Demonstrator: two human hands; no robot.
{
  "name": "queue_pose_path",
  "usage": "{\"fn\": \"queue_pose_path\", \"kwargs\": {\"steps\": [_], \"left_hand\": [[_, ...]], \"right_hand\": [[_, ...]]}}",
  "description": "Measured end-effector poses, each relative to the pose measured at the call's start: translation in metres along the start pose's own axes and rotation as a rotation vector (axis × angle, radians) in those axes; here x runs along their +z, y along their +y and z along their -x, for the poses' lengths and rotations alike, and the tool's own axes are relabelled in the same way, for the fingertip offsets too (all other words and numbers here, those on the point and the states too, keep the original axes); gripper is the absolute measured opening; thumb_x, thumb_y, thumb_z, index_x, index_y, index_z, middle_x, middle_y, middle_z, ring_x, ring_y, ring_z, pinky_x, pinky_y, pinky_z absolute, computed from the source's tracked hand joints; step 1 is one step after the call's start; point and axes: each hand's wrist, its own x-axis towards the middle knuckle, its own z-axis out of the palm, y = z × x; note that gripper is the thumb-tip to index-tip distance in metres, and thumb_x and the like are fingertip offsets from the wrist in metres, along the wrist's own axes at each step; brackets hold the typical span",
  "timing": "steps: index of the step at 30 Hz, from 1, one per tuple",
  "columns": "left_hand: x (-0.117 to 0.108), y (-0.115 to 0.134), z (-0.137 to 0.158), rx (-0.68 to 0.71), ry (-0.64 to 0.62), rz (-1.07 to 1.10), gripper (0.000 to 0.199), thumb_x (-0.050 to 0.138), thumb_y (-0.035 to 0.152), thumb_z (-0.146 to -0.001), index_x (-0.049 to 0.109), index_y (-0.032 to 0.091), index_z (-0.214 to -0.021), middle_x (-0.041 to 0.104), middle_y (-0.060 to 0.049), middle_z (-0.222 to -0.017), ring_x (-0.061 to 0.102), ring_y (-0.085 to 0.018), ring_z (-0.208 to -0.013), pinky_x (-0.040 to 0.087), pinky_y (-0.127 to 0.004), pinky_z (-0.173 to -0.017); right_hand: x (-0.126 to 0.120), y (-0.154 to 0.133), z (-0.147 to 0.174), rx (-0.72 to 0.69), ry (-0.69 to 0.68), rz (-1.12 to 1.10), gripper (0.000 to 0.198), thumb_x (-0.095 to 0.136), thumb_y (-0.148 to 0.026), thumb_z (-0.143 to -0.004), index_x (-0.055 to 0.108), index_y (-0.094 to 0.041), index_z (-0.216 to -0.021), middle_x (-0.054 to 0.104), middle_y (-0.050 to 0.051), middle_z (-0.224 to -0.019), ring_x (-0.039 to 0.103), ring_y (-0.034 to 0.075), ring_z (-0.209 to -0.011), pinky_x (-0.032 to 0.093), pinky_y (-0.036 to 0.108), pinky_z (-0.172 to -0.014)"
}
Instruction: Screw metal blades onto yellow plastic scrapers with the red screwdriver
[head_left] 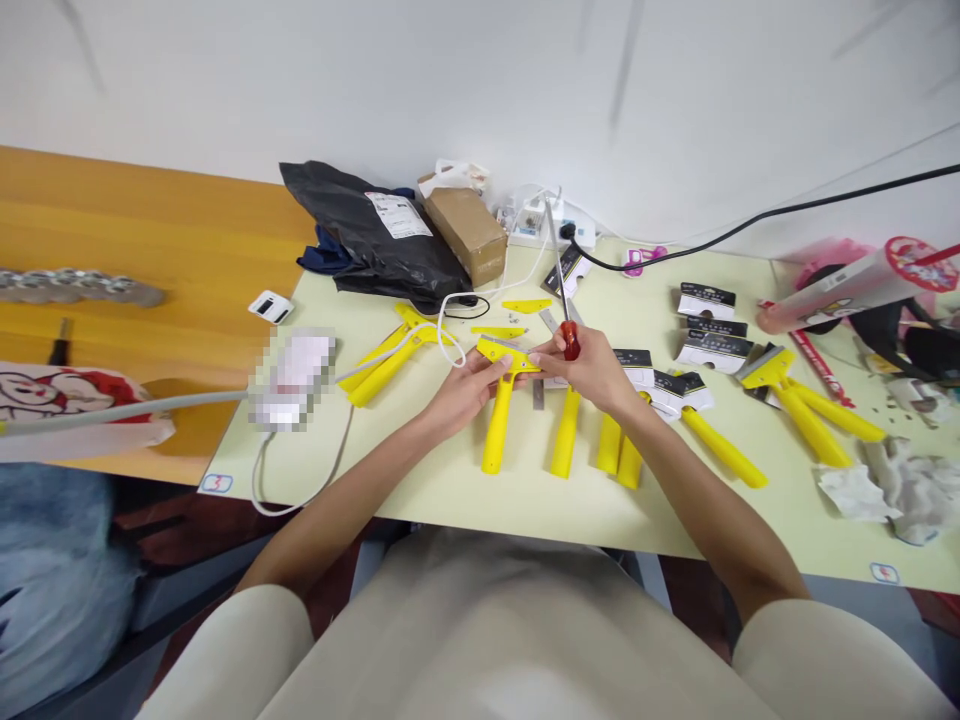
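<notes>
My left hand (471, 388) is closed round the head of a yellow scraper (495, 425), whose handle points toward me. In my right hand (596, 370) is a screwdriver (571, 342) with a red handle, its long metal shaft pointing up and away from the scraper. The fingertips of my right hand are close to the right end of the scraper head; whether they grip it I cannot tell. Just beyond my hands lie loose yellow scraper plates (526, 306) and a few tiny metal parts. Another yellow scraper handle (565, 435) lies below my right hand.
More yellow scrapers lie left (390, 365) and right (799, 400). Black-and-white packaging cards (712, 348) are on the right. Behind stand a black plastic parcel (375, 250), a cardboard box (472, 235) and a power strip (581, 228). A white cable (439, 325) crosses near my left hand.
</notes>
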Motion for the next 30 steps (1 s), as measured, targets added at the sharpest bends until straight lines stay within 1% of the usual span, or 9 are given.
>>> {"fn": "queue_pose_path", "kwargs": {"steps": [3, 6, 8, 10, 16, 21, 25, 28, 30], "left_hand": [[0.001, 0.004, -0.006, 0.006, -0.085, -0.088, 0.043, 0.084, 0.049, -0.09, 0.073, 0.022, -0.122, 0.077, -0.009, -0.123, 0.075, -0.024, -0.109, 0.058, -0.044, -0.105], [-0.013, 0.01, -0.022, 0.126, -0.087, -0.328, 0.051, 0.068, 0.067, -0.096, 0.074, 0.02, -0.116, 0.076, -0.011, -0.111, 0.072, -0.025, -0.105, 0.058, -0.039, -0.094], [-0.026, 0.012, -0.035, 0.266, -0.015, -0.661, 0.044, 0.07, 0.06, -0.096, 0.075, 0.02, -0.113, 0.075, -0.009, -0.104, 0.07, -0.023, -0.1, 0.055, -0.036, -0.091], [-0.036, 0.015, -0.047, 0.357, -0.034, -0.949, 0.032, 0.078, 0.049, -0.092, 0.077, 0.02, -0.105, 0.074, -0.009, -0.103, 0.066, -0.022, -0.094, 0.052, -0.036, -0.089], [-0.035, 0.014, -0.072, 0.401, -0.176, -1.324, 0.013, 0.075, 0.032, -0.087, 0.077, 0.021, -0.093, 0.072, -0.009, -0.097, 0.064, -0.025, -0.09, 0.05, -0.041, -0.091], [-0.034, 0.01, -0.085, 0.435, -0.221, -1.483, 0.012, 0.069, 0.031, -0.092, 0.073, 0.021, -0.087, 0.069, -0.01, -0.094, 0.06, -0.03, -0.096, 0.046, -0.046, -0.097], [-0.032, 0.011, -0.08, 0.467, -0.209, -1.519, 0.013, 0.065, 0.027, -0.095, 0.07, 0.02, -0.084, 0.067, -0.012, -0.095, 0.058, -0.032, -0.1, 0.042, -0.051, -0.104], [-0.02, 0.012, -0.062, 0.505, -0.164, -1.422, 0.014, 0.065, 0.029, -0.098, 0.068, 0.021, -0.087, 0.067, -0.011, -0.098, 0.059, -0.031, -0.105, 0.041, -0.051, -0.109], [-0.008, 0.012, -0.046, 0.542, -0.14, -1.255, 0.014, 0.064, 0.034, -0.101, 0.07, 0.022, -0.094, 0.067, -0.011, -0.11, 0.06, -0.03, -0.115, 0.042, -0.048, -0.113]], "right_hand": [[-0.013, -0.007, 0.012, -0.031, 0.017, -0.063, 0.063, 0.098, -0.05, -0.068, 0.041, -0.027, -0.077, 0.083, 0.004, -0.096, 0.081, 0.028, -0.09, 0.072, 0.053, -0.087], [-0.033, -0.018, 0.029, -0.054, 0.107, -0.104, 0.064, 0.101, -0.047, -0.064, 0.042, -0.026, -0.076, 0.083, 0.006, -0.097, 0.082, 0.03, -0.097, 0.073, 0.05, -0.084], [-0.048, -0.028, 0.042, -0.088, 0.187, -0.072, 0.063, 0.101, -0.045, -0.066, 0.042, -0.026, -0.076, 0.083, 0.006, -0.096, 0.082, 0.031, -0.1, 0.074, 0.048, -0.084], [-0.062, -0.036, 0.055, -0.113, 0.252, -0.029, 0.062, 0.101, -0.045, -0.067, 0.043, -0.026, -0.076, 0.083, 0.006, -0.094, 0.082, 0.031, -0.099, 0.074, 0.048, -0.084], [-0.086, -0.036, 0.075, -0.148, 0.323, -0.012, 0.062, 0.102, -0.045, -0.067, 0.043, -0.027, -0.076, 0.082, 0.005, -0.091, 0.083, 0.03, -0.092, 0.075, 0.047, -0.081], [-0.094, -0.02, 0.077, -0.127, 0.3, -0.049, 0.062, 0.101, -0.045, -0.069, 0.042, -0.026, -0.075, 0.083, 0.008, -0.098, 0.083, 0.032, -0.091, 0.075, 0.047, -0.077], [-0.09, -0.012, 0.076, -0.082, 0.263, -0.069, 0.062, 0.101, -0.044, -0.068, 0.042, -0.026, -0.076, 0.084, 0.007, -0.097, 0.083, 0.03, -0.09, 0.074, 0.045, -0.079], [-0.083, -0.004, 0.072, -0.055, 0.225, -0.101, 0.063, 0.1, -0.045, -0.069, 0.04, -0.027, -0.074, 0.084, 0.006, -0.094, 0.083, 0.029, -0.09, 0.074, 0.047, -0.082], [-0.077, 0.003, 0.069, -0.044, 0.188, -0.141, 0.063, 0.1, -0.044, -0.068, 0.04, -0.027, -0.073, 0.083, 0.005, -0.093, 0.082, 0.028, -0.09, 0.074, 0.049, -0.083]]}}
